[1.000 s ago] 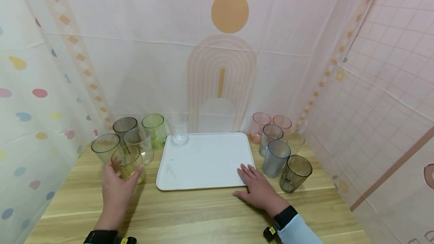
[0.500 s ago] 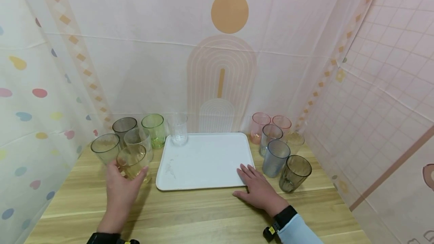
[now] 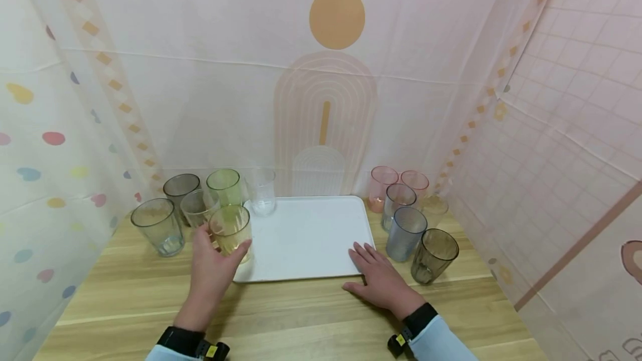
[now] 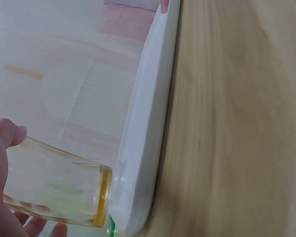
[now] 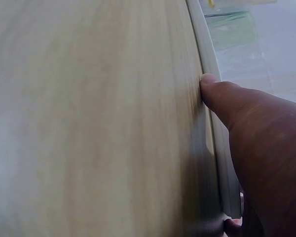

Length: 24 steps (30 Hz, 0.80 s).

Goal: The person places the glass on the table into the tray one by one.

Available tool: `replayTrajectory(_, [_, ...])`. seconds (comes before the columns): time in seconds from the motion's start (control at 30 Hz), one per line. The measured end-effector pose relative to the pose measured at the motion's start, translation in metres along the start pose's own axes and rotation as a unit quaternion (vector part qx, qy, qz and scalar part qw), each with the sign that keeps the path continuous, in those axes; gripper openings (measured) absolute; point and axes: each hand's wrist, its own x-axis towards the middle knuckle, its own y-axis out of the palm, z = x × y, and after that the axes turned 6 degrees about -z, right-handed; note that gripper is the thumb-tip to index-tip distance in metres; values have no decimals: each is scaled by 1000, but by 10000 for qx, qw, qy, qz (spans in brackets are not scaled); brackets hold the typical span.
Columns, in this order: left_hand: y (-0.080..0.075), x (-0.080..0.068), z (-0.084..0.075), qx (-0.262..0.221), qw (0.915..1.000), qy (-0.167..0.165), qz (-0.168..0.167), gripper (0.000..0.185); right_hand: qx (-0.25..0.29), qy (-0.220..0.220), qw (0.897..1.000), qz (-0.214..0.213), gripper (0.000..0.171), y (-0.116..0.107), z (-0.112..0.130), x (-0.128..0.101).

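My left hand (image 3: 213, 272) grips a yellow-tinted glass (image 3: 232, 233) between thumb and fingers, close by the left edge of the white tray (image 3: 306, 238). In the left wrist view that glass (image 4: 59, 182) has a thick amber base, near the tray's rim (image 4: 148, 108). A clear glass (image 3: 262, 196) stands at the tray's back left corner. With fingers extended, my right hand (image 3: 383, 283) rests on the tray's front right corner; in the right wrist view its thumb (image 5: 227, 98) lies along the tray's edge.
Left of the tray stand a green glass (image 3: 224, 185), a dark grey glass (image 3: 180, 188), a clear glass (image 3: 198, 208) and a bluish-grey glass (image 3: 159, 227). To the right are pink glasses (image 3: 383, 191), a blue glass (image 3: 406, 235) and a brown glass (image 3: 433, 255). A patterned cloth hangs behind.
My left hand has carried the yellow glass rightward from among the left-hand glasses to the tray's left edge. My right hand stays at the tray's corner.
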Motion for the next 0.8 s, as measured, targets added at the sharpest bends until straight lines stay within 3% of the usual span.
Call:
replayTrajectory(0.2, [19,9,-2,11,9999,84,140,93,-36,-7,10000,1,90,1,-1,1])
replayTrajectory(0.53, [56,40,-3,362,9990,157,214,94,-107,51,9999,29,92,3,-3,1])
replayTrajectory(0.8, [68,52,-3,340,9992,-28,190,98,-52,25,10000,-17,91,3,-3,1])
